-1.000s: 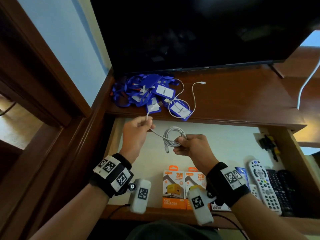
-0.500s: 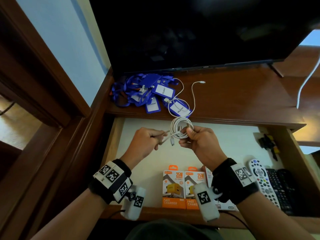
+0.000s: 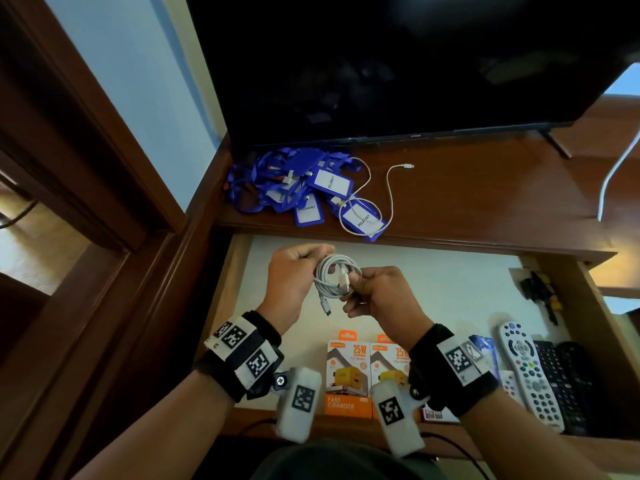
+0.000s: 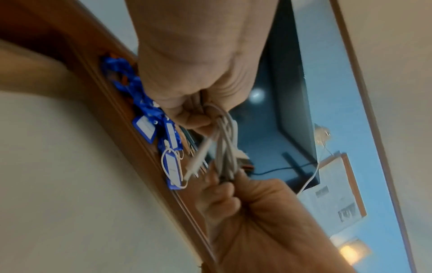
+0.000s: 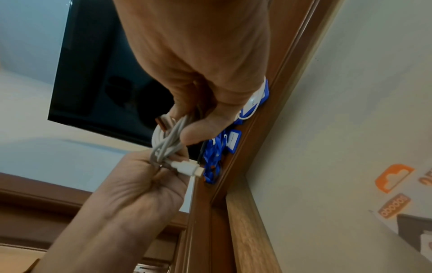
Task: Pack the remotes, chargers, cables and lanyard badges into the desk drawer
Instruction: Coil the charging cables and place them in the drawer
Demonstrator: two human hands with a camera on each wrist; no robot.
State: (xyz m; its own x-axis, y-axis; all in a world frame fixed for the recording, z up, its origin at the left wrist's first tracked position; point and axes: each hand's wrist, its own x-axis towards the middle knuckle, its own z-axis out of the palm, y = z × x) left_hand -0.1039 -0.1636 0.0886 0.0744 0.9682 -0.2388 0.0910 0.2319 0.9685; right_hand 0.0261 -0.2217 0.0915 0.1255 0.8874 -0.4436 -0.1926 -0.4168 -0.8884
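While the open drawer (image 3: 467,292) lies under our arms, with the charger boxes (image 3: 349,375) and the remotes (image 3: 530,372) along its near edge, we hold the coiled white cable (image 3: 334,277) above its pale floor. The coil sits between our two hands. Our left hand (image 3: 292,282) closes its fingers around the left side of the coil; our right hand (image 3: 384,299) pinches the right side, near one plug. On the desk (image 3: 485,202) behind, the blue lanyard badges (image 3: 301,188) lie in a heap with a second white cable (image 3: 389,195) over them.

Badges (image 3: 329,183) read "PELAWAT"; charger boxes (image 3: 348,372) "25W" (also "FAST CHARGER").
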